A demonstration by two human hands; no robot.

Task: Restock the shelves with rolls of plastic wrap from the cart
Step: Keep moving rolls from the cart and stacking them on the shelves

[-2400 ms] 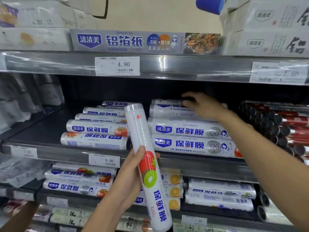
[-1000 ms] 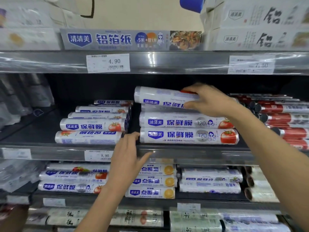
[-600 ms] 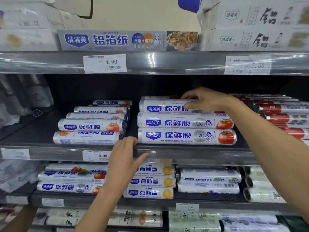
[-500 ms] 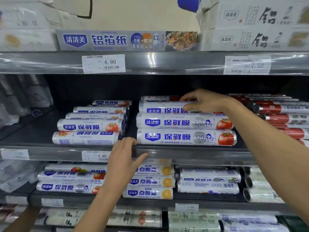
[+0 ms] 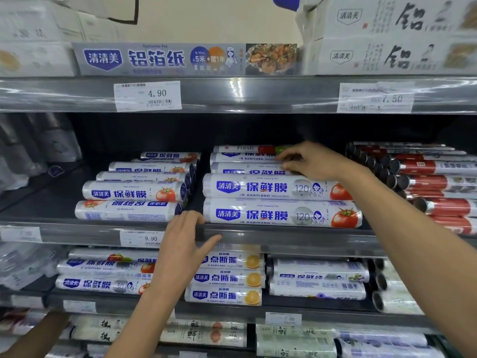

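Up-right of the white 9.90 price label [image 5: 151, 238], the right hand [image 5: 313, 162] is seemingly pinching a rear white printed plastic-wrap roll [image 5: 240, 168] with curled fingers, best nudging it flush against its neighbours, while the flat, empty left hand [image 5: 184, 244] is bracing on the grey metal shelf lip [image 5: 284, 237] beside that label.

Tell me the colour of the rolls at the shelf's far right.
Red rolls with dark ends, seen in the head view.
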